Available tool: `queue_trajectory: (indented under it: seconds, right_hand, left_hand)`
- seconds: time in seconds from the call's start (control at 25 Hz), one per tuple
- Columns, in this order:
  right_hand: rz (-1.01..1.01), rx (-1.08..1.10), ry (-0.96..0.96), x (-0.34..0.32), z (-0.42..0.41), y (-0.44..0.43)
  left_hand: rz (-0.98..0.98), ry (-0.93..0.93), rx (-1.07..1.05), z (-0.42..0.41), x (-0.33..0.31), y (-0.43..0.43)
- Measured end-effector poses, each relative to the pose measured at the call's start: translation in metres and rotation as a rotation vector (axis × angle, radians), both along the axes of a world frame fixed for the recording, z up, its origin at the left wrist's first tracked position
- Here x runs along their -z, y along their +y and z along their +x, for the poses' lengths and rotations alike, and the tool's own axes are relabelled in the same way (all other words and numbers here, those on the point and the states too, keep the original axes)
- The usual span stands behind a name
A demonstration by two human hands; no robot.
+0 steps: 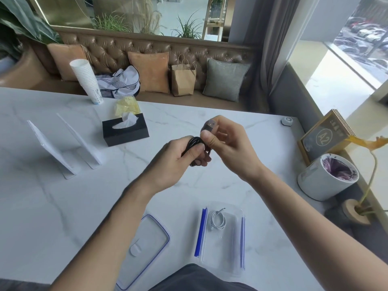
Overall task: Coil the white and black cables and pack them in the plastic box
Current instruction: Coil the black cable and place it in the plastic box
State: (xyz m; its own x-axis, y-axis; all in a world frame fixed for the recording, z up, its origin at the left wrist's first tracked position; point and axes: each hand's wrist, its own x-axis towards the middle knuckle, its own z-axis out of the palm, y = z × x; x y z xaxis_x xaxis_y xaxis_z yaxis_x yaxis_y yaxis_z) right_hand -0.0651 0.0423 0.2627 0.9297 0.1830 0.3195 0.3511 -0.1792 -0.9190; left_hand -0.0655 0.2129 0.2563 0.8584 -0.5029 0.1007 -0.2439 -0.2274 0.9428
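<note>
Over the marble table [63, 206]: both hands are raised close together above the middle of the tabletop, and the black cable [195, 142] is held between them.
Left hand [180, 158]: its fingers and thumb are curled round the black loops, which are gripped as one small bundle. Part of the bundle is hidden by the fingers.
Right hand [228, 148]: the cable's free end is pinched between thumb and forefinger just below the USB plug [210, 125], which points upward. The other fingers are loosely curled.
Black cable: it looks almost fully wound, with only a short tail seen between bundle and plug.
White cable [218, 220]: it lies coiled inside the plastic box [231, 263], toward the far end.
Plastic box: it is clear, with blue clips on its two long sides, and stands open on the table near the person, below the right forearm.
Lid [147, 244]: it is laid flat to the left of the box, apart from it.
Step in hand: this is judged to be the finish of coiling the black cable.
Next move: the tail probably has to be wrapped or tucked so the loops do not spring apart. The bundle would then be lowered into the free near end of the box.
Farther off: a black tissue box [126, 131], a stack of paper cups [86, 80] and a white pot [323, 181] are seen.
</note>
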Motion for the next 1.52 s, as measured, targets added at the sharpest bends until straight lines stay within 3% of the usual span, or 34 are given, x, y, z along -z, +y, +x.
queue_trajectory:
  seconds: [0.24,0.6,1.32,1.52]
  right_hand:
    - [0.059,0.103,0.013,0.005,-0.005,0.003]
    - [0.076,0.198,0.050,0.002,-0.016,0.008]
    - [-0.098,0.260,-0.005,0.006,-0.017,0.011]
    - [-0.114,0.277,-0.042,0.004,-0.017,0.010]
  left_hand:
    - [0.109,-0.292,-0.274,-0.017,0.010,-0.017]
    - [0.079,-0.408,-0.401,-0.016,0.012,-0.025]
    - [0.072,-0.304,-0.534,-0.010,0.002,-0.029]
    - [0.100,-0.197,-0.510,-0.005,-0.004,-0.027]
